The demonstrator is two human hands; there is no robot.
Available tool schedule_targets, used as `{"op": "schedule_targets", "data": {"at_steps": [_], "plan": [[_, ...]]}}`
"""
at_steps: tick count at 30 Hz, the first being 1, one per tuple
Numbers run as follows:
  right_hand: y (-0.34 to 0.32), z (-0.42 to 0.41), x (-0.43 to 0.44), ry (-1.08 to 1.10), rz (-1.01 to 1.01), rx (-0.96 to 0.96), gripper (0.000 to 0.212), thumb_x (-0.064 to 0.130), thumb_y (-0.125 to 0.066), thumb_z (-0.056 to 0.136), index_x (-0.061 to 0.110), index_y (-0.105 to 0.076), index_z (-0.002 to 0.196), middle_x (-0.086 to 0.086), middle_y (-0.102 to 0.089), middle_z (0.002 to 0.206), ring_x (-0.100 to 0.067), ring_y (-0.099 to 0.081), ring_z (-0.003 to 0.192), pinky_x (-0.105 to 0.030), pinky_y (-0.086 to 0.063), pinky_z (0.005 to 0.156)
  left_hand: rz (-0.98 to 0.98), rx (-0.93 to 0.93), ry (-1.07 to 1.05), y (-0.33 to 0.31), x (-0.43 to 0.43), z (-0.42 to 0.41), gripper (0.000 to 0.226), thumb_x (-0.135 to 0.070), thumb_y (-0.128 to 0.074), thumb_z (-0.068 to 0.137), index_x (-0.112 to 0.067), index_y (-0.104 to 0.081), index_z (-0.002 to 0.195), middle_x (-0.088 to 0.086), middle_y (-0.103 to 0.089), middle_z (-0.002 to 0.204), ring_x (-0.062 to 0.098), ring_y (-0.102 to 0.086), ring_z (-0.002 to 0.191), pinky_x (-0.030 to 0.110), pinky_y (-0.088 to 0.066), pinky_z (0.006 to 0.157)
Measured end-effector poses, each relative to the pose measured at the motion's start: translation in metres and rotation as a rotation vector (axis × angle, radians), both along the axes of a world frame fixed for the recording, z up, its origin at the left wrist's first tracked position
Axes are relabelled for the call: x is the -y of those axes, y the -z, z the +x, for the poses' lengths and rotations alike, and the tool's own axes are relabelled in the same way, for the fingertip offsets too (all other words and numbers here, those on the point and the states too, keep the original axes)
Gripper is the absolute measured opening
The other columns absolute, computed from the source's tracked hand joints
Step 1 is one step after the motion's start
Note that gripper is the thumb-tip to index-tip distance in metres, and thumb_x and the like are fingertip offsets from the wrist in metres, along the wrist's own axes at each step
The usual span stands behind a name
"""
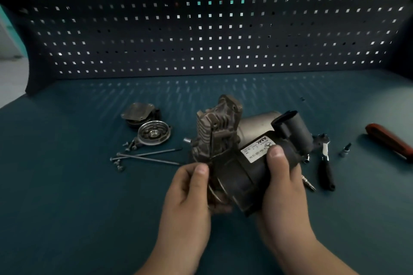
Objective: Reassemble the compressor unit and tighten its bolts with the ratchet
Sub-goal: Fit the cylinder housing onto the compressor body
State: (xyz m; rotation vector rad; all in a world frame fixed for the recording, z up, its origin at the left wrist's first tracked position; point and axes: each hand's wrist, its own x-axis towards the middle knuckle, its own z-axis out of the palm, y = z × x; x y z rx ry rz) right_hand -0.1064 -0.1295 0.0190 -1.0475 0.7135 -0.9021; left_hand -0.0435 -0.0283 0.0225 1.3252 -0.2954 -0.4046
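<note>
Far left on the teal desk [67, 185], two round covers [154, 133] lie beside long bolts [145, 156] and small screws [118, 165]. The compressor unit [234, 152] sits mid-desk, held at its near end. The left hand [187, 196] grips its finned side, thumb curled on the edge. The right hand [281, 185] wraps the black body, thumb on the label. Just right lies the ratchet [325, 169], then a socket [345, 149] and a red-handled tool [388, 140].

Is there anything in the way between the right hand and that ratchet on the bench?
Only a small metal bit lies between the right hand and the ratchet. It lies flat, so probably no obstacle, though that hand grips the compressor.
</note>
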Motion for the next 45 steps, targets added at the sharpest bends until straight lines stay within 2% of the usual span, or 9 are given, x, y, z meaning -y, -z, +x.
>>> {"op": "schedule_targets", "data": {"at_steps": [6,10,13,18,22,30,35,41,45], "plan": [[0.002,0.002,-0.017,-0.027,-0.125,0.027,0.061,0.060,-0.060,0.051,0.036,-0.053,0.107,0.026,-0.068,0.090,0.009,-0.064,0.082,-0.010,-0.046,0.065,0.103,0.075,-0.196,0.005,0.004,-0.001,0.035,-0.048,-0.041,0.091,-0.026,-0.068,0.088,-0.017,-0.071,0.077,-0.004,-0.065,0.069,0.004,-0.041,0.052],[-0.002,0.000,-0.014,0.005,-0.190,-0.003,0.063,0.057,-0.060,0.049,0.032,-0.052,0.106,0.028,-0.067,0.085,0.012,-0.062,0.076,-0.001,-0.041,0.057,0.082,-0.055,-0.155,0.004,0.002,-0.001,0.041,-0.059,-0.050,0.081,-0.023,-0.066,0.088,-0.008,-0.073,0.078,0.004,-0.068,0.074,0.014,-0.051,0.066],[-0.004,-0.001,-0.009,0.004,-0.143,0.006,0.059,0.058,-0.062,0.052,0.032,-0.055,0.105,0.023,-0.069,0.088,0.004,-0.066,0.082,-0.011,-0.048,0.066,-0.001,-0.148,-0.039,0.002,0.000,0.000,0.045,-0.065,-0.067,0.064,-0.022,-0.069,0.080,0.011,-0.073,0.087,0.030,-0.069,0.087,0.049,-0.055,0.082],[-0.016,0.002,0.003,-0.229,0.441,0.261,0.053,0.056,-0.052,0.085,0.013,-0.073,0.107,-0.010,-0.074,0.104,-0.025,-0.072,0.094,-0.040,-0.059,0.076,-0.169,-0.205,0.030,-0.010,-0.006,-0.001,0.035,-0.033,-0.071,0.051,-0.012,-0.063,0.078,0.002,-0.046,0.049,0.010,-0.041,0.040,0.022,-0.035,0.038],[-0.023,-0.003,0.020,-0.262,0.674,0.423,0.055,0.053,-0.047,0.093,0.011,-0.079,0.079,-0.012,-0.074,0.098,-0.027,-0.073,0.079,-0.041,-0.059,0.059,-0.173,-0.152,0.139,-0.018,-0.016,0.007,0.038,0.000,-0.084,0.043,-0.024,-0.073,0.070,-0.005,-0.051,0.058,0.006,-0.044,0.045,0.019,-0.038,0.041],[-0.023,-0.006,0.023,-0.306,0.703,0.505,0.051,0.043,-0.048,0.096,0.010,-0.078,0.070,-0.010,-0.074,0.086,-0.026,-0.073,0.072,-0.042,-0.059,0.058,0.030,0.000,0.226,-0.017,-0.021,0.006,0.038,-0.008,-0.059,0.052,-0.030,-0.072,0.081,-0.014,-0.059,0.066,0.008,-0.046,0.054,0.028,-0.039,0.058],[-0.027,-0.008,0.020,-0.336,0.766,0.478,0.040,0.042,-0.051,0.093,0.008,-0.073,0.094,-0.014,-0.071,0.101,-0.032,-0.071,0.077,-0.039,-0.060,0.053,0.006,-0.017,0.212,-0.018,-0.017,0.004,0.026,-0.004,-0.060,0.074,-0.027,-0.072,0.077,-0.005,-0.055,0.058,0.010,-0.046,0.047,0.030,-0.036,0.051],[-0.021,-0.010,0.014,-0.514,0.623,0.420,0.055,0.056,-0.050,0.087,0.010,-0.079,0.081,-0.012,-0.074,0.094,-0.028,-0.072,0.079,-0.037,-0.060,0.061,-0.092,-0.174,0.130,-0.015,-0.012,0.006,0.046,0.001,-0.040,0.093,-0.017,-0.072,0.065,0.008,-0.047,0.052,0.014,-0.042,0.042,0.025,-0.033,0.035],[-0.015,-0.007,0.009,-0.405,0.136,0.235,0.056,0.052,-0.069,0.068,0.019,-0.069,0.113,-0.008,-0.073,0.108,-0.023,-0.069,0.102,-0.040,-0.057,0.082,-0.117,-0.314,0.050,-0.010,-0.009,0.013,0.035,-0.008,-0.038,0.098,-0.004,-0.066,0.078,0.013,-0.049,0.057,0.015,-0.041,0.039,0.023,-0.030,0.034]]}}
